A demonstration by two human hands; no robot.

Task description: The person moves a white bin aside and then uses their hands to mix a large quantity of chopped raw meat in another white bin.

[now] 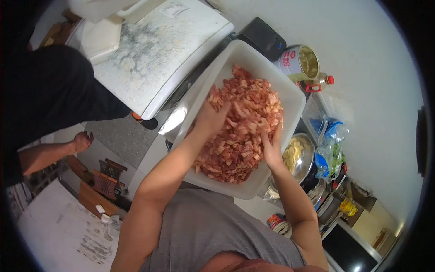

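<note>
A large white plastic tub (285, 98) stands before me, holding a big heap of raw diced meat (234, 156). My left hand (213, 118) reaches into the heap from the left, thumb apart, with the other fingers partly hidden among the pieces. On the opposite side, my right hand (273, 148) presses against the edge of the meat, its fingers spread and pointing away from me. Between both hands the meat is blurred. Whether the left fingers close on any pieces is hidden.
A white chest-like appliance (163, 57) adjoins the tub at upper left; a person in black clothing (51, 91) stands beside it. Along the wall are a tin can (308, 63), an oil bottle (321, 81) and a metal bowl (307, 153) of pale slices. A stained white surface (64, 224) lies lower left.
</note>
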